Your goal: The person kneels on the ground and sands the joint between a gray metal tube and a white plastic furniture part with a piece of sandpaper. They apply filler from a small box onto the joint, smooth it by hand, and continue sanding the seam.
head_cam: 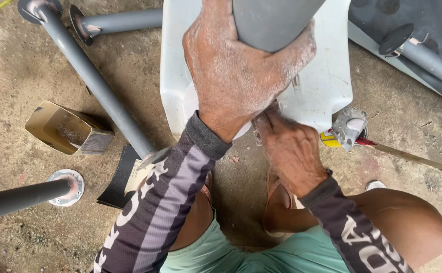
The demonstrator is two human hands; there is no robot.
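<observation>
Grey pipe stands against the white plastic canister on the concrete floor, and your left hand is wrapped tight around it. Your right hand presses, fingers together, at the pipe's base; what it pinches I cannot tell.

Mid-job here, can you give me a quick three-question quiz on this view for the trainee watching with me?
1. True or false: the left hand is wrapped around the grey pipe.
2. Where does the right hand work? A) at the lower edge of the white plastic container B) on the open cardboard box C) on the wooden stick
3. What flat dark thing lies on the concrete floor beside the left sleeve?

Key: 1 true; 2 A; 3 a black sandpaper sheet.
</observation>
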